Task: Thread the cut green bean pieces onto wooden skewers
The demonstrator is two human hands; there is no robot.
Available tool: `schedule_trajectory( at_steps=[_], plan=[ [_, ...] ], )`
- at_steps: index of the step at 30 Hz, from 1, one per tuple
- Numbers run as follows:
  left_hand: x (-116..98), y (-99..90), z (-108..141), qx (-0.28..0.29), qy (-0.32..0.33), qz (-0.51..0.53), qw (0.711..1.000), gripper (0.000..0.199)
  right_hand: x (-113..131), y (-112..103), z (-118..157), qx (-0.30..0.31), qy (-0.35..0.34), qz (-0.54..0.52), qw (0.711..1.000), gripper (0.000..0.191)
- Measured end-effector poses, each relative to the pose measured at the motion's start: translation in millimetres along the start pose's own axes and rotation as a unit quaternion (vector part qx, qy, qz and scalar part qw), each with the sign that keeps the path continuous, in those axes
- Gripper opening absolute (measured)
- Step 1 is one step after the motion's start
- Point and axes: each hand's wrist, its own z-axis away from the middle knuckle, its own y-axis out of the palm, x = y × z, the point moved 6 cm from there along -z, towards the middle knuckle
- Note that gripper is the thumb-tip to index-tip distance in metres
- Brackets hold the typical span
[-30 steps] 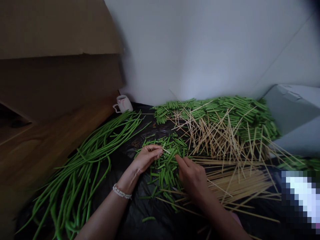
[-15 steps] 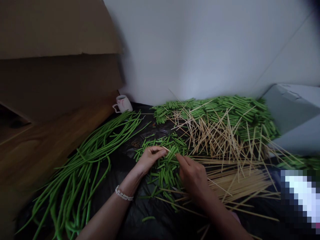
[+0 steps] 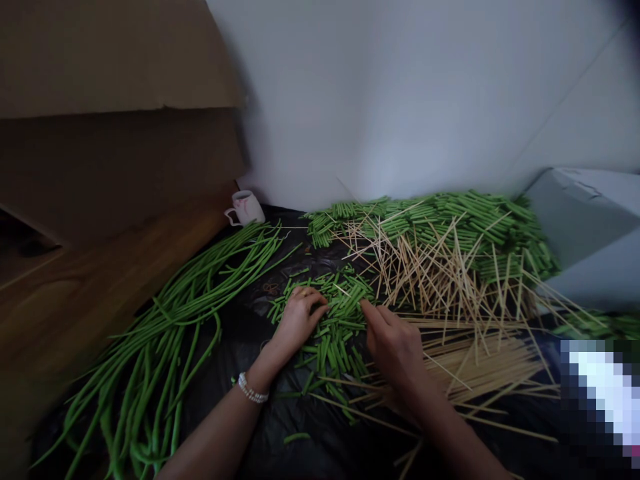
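One thin pale wooden skewer [image 3: 343, 291] is gripped by the right hand [image 3: 395, 343], its tip above an uncountable heap of short-cut green bean pieces [image 3: 327, 357], apparently kept between both hands for easy reach. The left hand [image 3: 299, 317] is held curled at the heap; whether a piece is pinched cannot be told. Dozens of loose pale sticks [image 3: 480, 363] are placed rightward, probably handy, and one white-and-pink mug [image 3: 250, 208] is set well apart.

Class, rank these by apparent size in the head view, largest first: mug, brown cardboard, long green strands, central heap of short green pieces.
1. Brown cardboard
2. Long green strands
3. Central heap of short green pieces
4. Mug
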Motion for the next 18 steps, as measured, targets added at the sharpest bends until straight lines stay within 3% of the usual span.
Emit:
schedule_trajectory(
  at_steps=[3,5,9,11,14,18],
  plan=[
    [5,-10.0,-3,-0.067,-0.081,0.140,0.984,0.011,2,1,0,0.005,-0.003,0.000,1.000,0.033],
    [13,-8.8,-2,-0.076,-0.157,0.263,0.949,0.019,4,1,0,0.012,-0.006,-0.006,1.000,0.034],
    [20,6.9,1,-0.009,-0.258,0.471,0.844,0.032,10,3,1,0.027,-0.020,-0.023,0.999,0.037],
    [18,11.1,2,0.015,-0.274,0.514,0.813,0.033,13,3,3,0.026,-0.026,-0.023,0.999,0.038],
    [17,13.0,3,0.027,-0.278,0.534,0.798,0.032,14,4,4,0.024,-0.030,-0.024,0.999,0.038],
    [15,14.1,3,0.040,-0.271,0.529,0.803,0.031,13,6,4,0.029,-0.026,-0.024,0.999,0.039]
  ],
)
